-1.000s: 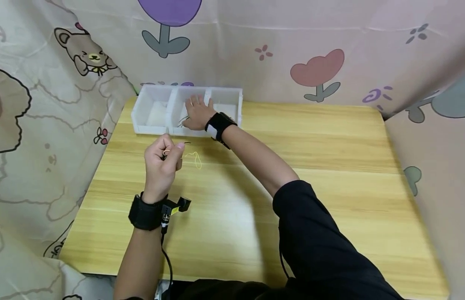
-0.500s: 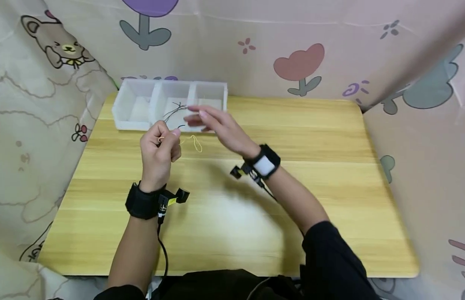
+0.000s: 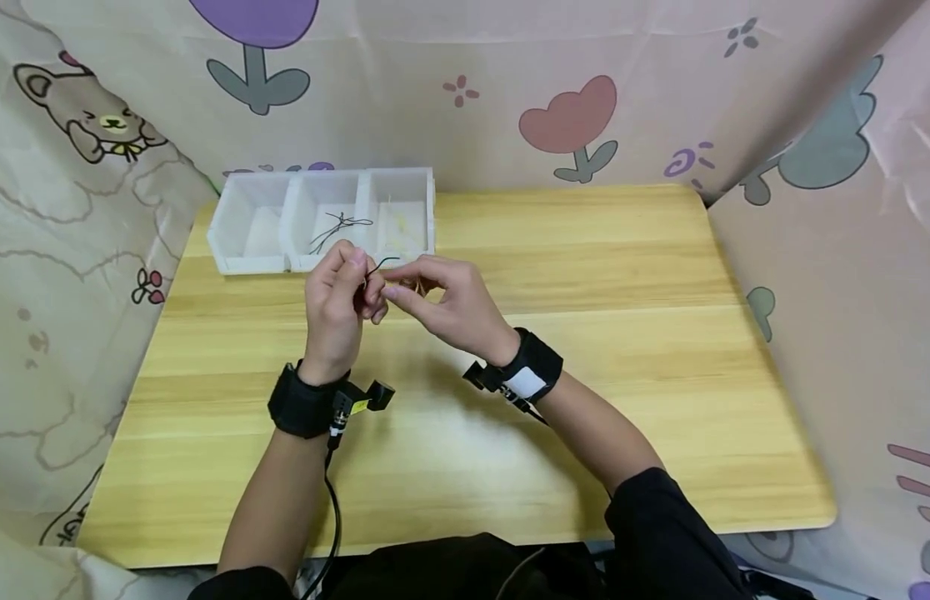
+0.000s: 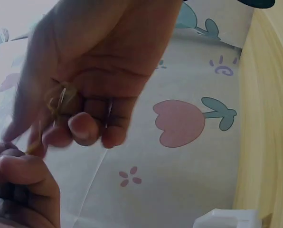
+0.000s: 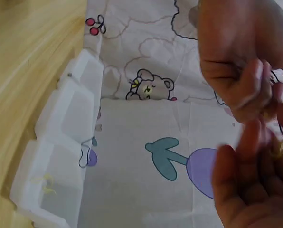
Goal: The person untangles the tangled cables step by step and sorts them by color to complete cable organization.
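Observation:
My left hand [image 3: 333, 308] is raised before the box, fingers curled round a tangle of yellow string [image 4: 61, 97]. A dark string [image 3: 384, 262] sticks out from its fingertips toward the right. Close against it, my right hand [image 3: 453, 304] has its thumb and forefinger brought together at the left fingertips, pinching part of the yellow string. In the right wrist view, both hands' fingers overlap at the right edge, where some yellow string [image 5: 279, 148] shows by the left hand; much of the grip is hidden.
A white three-compartment box [image 3: 287, 265] stands at the back left of the wooden table [image 3: 585, 400]. Several dark strings [image 3: 343, 222] lie in its middle compartment, pale yellow ones [image 3: 400, 225] in the right. Printed curtains [image 3: 480, 50] rise behind the table and along its sides.
My right hand has left the box's middle compartment and come back toward me to the left hand's fingertips. The hanging yellow loop is now mostly hidden by the right fingers.

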{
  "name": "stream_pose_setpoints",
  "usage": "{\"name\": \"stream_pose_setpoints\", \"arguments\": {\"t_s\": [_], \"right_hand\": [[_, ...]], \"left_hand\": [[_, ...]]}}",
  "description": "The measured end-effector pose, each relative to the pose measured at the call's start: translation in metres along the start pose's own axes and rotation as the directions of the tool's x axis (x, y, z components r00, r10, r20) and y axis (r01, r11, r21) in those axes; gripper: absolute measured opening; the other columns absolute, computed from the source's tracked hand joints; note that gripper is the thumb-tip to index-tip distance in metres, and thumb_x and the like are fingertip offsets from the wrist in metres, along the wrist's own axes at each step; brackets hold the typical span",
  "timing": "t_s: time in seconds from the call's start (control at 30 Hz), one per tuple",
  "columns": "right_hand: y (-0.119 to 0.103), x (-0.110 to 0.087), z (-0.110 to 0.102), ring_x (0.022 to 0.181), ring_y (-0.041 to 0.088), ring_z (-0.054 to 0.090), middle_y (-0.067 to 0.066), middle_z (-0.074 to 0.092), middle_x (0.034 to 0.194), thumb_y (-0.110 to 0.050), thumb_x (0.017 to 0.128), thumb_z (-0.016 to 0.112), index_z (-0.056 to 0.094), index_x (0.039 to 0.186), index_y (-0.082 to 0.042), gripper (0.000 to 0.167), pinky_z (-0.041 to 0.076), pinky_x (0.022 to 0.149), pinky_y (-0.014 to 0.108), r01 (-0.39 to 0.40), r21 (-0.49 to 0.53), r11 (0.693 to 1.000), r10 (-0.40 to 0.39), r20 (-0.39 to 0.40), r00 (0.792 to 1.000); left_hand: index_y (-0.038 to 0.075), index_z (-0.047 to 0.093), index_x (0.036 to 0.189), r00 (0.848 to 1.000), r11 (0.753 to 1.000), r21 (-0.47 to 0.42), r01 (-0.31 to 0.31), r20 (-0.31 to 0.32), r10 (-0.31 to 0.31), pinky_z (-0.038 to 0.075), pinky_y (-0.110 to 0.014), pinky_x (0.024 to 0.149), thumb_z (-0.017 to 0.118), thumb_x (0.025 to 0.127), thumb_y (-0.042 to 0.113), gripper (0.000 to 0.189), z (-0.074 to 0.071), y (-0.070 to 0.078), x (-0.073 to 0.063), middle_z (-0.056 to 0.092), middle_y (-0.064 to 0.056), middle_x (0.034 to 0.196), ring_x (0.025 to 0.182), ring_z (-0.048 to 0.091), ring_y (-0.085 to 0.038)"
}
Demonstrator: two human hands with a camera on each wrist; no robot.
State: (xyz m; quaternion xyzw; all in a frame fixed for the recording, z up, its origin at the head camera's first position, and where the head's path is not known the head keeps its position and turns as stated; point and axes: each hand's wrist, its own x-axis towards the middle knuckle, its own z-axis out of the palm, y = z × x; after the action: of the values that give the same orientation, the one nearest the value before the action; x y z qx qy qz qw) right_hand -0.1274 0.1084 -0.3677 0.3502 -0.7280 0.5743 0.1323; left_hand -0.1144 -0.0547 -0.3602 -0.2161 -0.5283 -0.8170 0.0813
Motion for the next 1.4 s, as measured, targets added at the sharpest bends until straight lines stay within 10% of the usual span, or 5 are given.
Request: {"name": "stream_pose_setpoints", "arguments": {"t_s": [0.3,0.5,0.63,0.97,1.4], "right_hand": [[0.000,-0.004,-0.003,0.061,0.012,0.045,0.002,0.066,0.077,-0.005,0.093,0.073,0.073,0.088,-0.001,0.007,0.037,0.057,0.027,-0.019,-0.111,0.994,0.016,-0.033,0.999],[-0.001,-0.007,-0.006,0.074,0.018,0.061,0.011,0.065,0.084,-0.003,0.102,0.058,0.064,0.092,0.005,0.014,0.052,0.069,0.033,-0.157,0.115,0.981,0.169,-0.103,0.980],[-0.004,-0.006,-0.002,0.088,0.022,0.066,0.012,0.067,0.095,-0.005,0.106,0.048,0.060,0.094,0.003,0.019,0.056,0.085,0.043,-0.191,0.380,0.905,0.263,-0.148,0.953],[-0.020,0.003,0.007,0.092,0.020,0.068,0.007,0.067,0.092,-0.009,0.110,0.039,0.060,0.093,-0.006,0.027,0.054,0.087,0.031,-0.179,0.804,0.567,0.486,-0.151,0.861],[-0.025,0.019,0.011,0.066,0.013,0.044,0.002,0.042,0.075,-0.014,0.111,0.034,0.046,0.091,-0.006,0.025,0.049,0.069,0.024,-0.162,0.825,0.542,0.526,-0.182,0.831]], "left_hand": [[0.006,0.049,0.087,0.994,0.993,0.114,-0.041,-0.092,0.052,0.037,-0.024,0.043,0.059,0.101,0.006,0.017,0.001,-0.004,-0.002,0.055,-0.008,0.072,0.045,0.038,-0.015],[-0.010,0.059,0.109,0.996,0.968,0.247,-0.040,-0.071,0.060,0.043,-0.024,0.044,0.065,0.097,0.001,0.017,-0.001,-0.005,-0.007,0.069,-0.011,0.077,0.045,0.049,-0.015],[-0.009,0.068,0.113,0.998,0.938,0.343,-0.060,0.011,0.060,0.040,-0.023,0.043,0.062,0.099,-0.001,0.017,0.000,-0.009,-0.010,0.066,-0.013,0.071,0.044,0.047,-0.014],[-0.007,0.057,0.100,0.992,0.815,0.567,-0.122,0.094,0.084,0.024,-0.024,0.045,0.054,0.104,0.003,0.011,0.009,-0.013,-0.012,0.041,0.004,0.050,0.042,0.031,-0.010],[-0.004,0.057,0.095,0.988,0.828,0.549,-0.112,0.151,0.033,0.022,-0.022,0.041,0.056,0.103,0.002,0.009,0.002,-0.018,-0.019,0.045,0.000,0.051,0.039,0.028,-0.005]]}}
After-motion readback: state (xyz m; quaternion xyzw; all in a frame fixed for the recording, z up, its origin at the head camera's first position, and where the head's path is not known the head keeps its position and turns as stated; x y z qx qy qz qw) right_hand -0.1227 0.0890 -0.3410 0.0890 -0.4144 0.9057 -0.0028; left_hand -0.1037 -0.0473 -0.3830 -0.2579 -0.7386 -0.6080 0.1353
